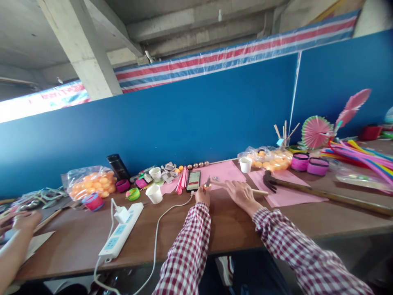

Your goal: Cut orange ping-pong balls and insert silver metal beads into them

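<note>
My left hand (202,196) is closed around a small pointed, blade-like tool (208,181), its tip pointing up and away; the exact kind is hard to make out. Beside it, my right hand (241,194) lies over a pale wooden stick (260,191) and holds it down on the table. One end of the stick shows to the right of this hand, and the other reaches left toward the tool. Pink paper (229,171) lies just beyond both hands. A phone (193,180) with a white cable rests left of my left hand.
A hammer (294,187) lies on pink sheets at right. White paper cups (154,194), bags of orange balls (92,184), pink-purple tape rolls (317,166) and a paper fan (316,132) stand around. A power strip (123,231) is at left, near another person's hand (26,221).
</note>
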`<state>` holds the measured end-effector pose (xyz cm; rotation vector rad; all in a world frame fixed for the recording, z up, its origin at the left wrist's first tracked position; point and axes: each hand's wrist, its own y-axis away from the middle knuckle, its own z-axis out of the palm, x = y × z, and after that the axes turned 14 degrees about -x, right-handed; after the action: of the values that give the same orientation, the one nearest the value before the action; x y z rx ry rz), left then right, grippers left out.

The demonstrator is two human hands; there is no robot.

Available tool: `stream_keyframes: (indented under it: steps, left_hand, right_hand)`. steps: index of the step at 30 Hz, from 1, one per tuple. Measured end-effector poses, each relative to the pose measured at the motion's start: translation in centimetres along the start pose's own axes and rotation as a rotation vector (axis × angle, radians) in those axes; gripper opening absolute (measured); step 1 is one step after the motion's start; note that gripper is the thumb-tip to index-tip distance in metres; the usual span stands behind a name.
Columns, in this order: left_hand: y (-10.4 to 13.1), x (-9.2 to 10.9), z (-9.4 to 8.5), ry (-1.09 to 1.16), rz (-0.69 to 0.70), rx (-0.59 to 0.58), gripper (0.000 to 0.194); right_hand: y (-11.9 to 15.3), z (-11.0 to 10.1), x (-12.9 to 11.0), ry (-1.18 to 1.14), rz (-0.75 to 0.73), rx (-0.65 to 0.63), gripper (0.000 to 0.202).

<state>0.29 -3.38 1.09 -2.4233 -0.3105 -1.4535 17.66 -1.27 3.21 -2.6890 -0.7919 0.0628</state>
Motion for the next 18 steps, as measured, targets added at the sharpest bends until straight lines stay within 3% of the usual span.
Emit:
stream_keyframes:
  steps: [18]
  left_hand:
    - [-0.35,-0.39,-0.09,0.021,0.003,-0.022,0.027]
  right_hand:
    - [0.01,-0.38,0.0,-0.017,0.059,-0.009,0.035]
